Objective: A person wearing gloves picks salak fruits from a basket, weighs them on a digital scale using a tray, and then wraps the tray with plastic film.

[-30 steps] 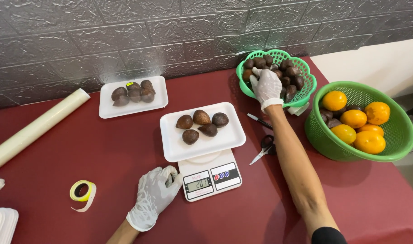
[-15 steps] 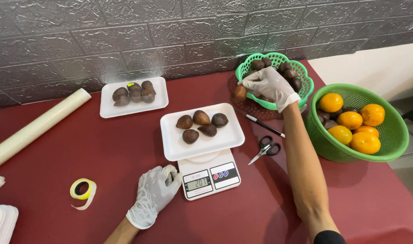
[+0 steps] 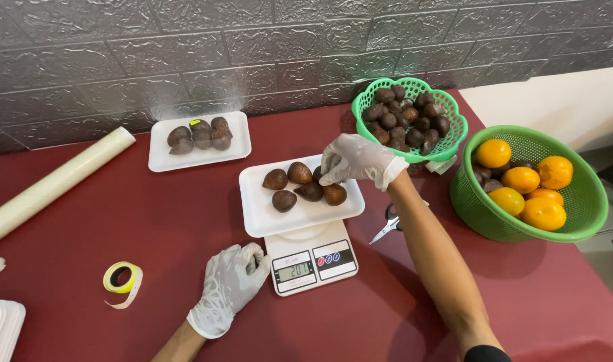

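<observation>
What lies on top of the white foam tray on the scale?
Five brown scaly fruits lie on the white foam tray; the gloved right hand partly covers one.

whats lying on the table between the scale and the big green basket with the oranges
In the head view, a pair of scissors lies on the red table between the scale and the big green basket, partly hidden behind the right forearm.
</observation>
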